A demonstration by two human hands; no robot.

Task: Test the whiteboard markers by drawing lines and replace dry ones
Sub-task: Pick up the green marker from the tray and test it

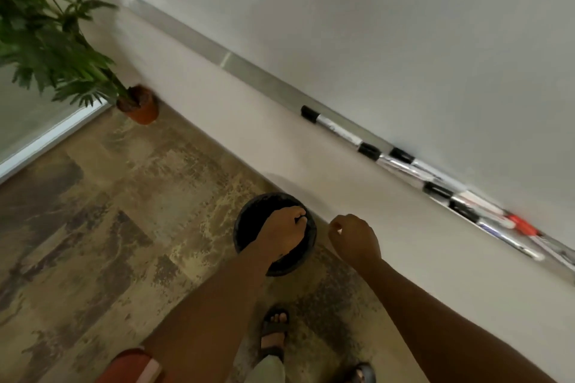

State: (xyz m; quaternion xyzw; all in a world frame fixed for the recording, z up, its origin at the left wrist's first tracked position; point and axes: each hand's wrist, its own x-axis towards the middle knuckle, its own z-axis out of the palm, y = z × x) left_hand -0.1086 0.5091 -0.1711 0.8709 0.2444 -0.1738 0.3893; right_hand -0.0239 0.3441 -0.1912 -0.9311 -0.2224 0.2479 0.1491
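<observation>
Along the whiteboard's ledge (267, 78), over on the right, sits a bunch of markers (401, 162) lying end to end and partly piled up, mostly silver barrels with black caps, plus a red-capped marker (524, 225) near the far right end; it's all motion-blurred so I can't count them properly. The whiteboard (404, 25) itself looks blank in the part that shows. Down below, a round black bin (249, 221) stands on the floor right against the wall, and I can't tell what's in it, just dark inside. The left hand (284, 232) hovers over the bin's mouth with fingers curled in and pinched together at the tips; whether they hold anything small is too blurry to say. The right hand (354, 238) is just beside it, in front of the wall, fingers loosely curled with nothing visible in them. Floor (109, 196) is mottled brown-and-beige tile or vinyl. A potted plant (59, 37) in an orange pot stands in the far left corner, well away from the bin. A sandalled foot (273, 333) shows near the bottom.
</observation>
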